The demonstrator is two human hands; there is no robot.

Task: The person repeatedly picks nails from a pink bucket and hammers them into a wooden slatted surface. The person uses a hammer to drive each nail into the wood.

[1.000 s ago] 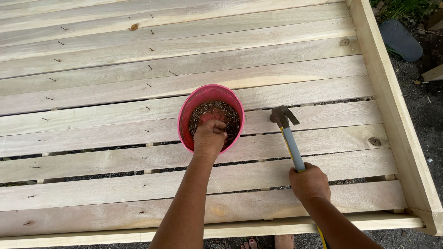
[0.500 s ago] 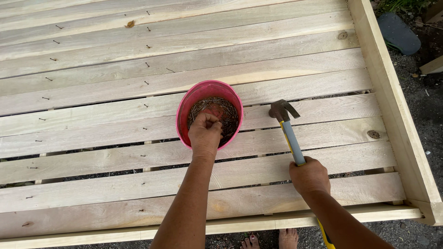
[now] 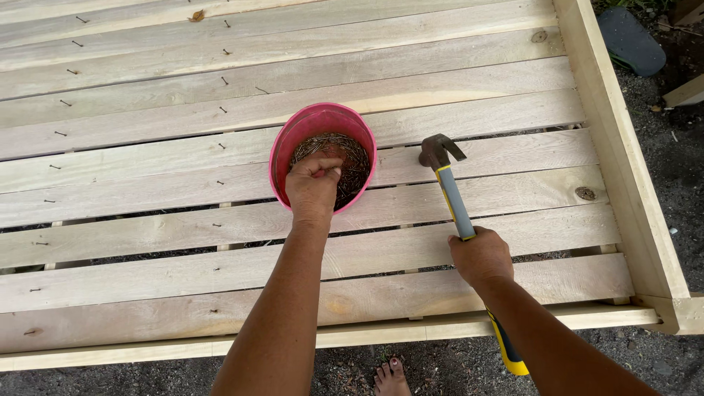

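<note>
A pink bucket [image 3: 293,136] full of dark nails [image 3: 357,163] stands on a platform of pale wooden slats [image 3: 183,220]. My left hand [image 3: 313,187] is down inside the bucket, fingers pinched shut on nails. My right hand [image 3: 480,255] grips a claw hammer [image 3: 447,183] by its grey and yellow handle. The hammer's dark head rests on a slat just right of the bucket.
Several nails stick half-driven out of the slats at the left [image 3: 59,133]. A thick wooden side rail [image 3: 623,161] borders the platform on the right. Dark gravel ground [image 3: 682,169] and a grey object [image 3: 629,40] lie beyond it. My bare toes [image 3: 390,374] show below the front edge.
My left hand has stayed in the bucket, closing its fingers on nails. The hammer and right hand have barely moved.
</note>
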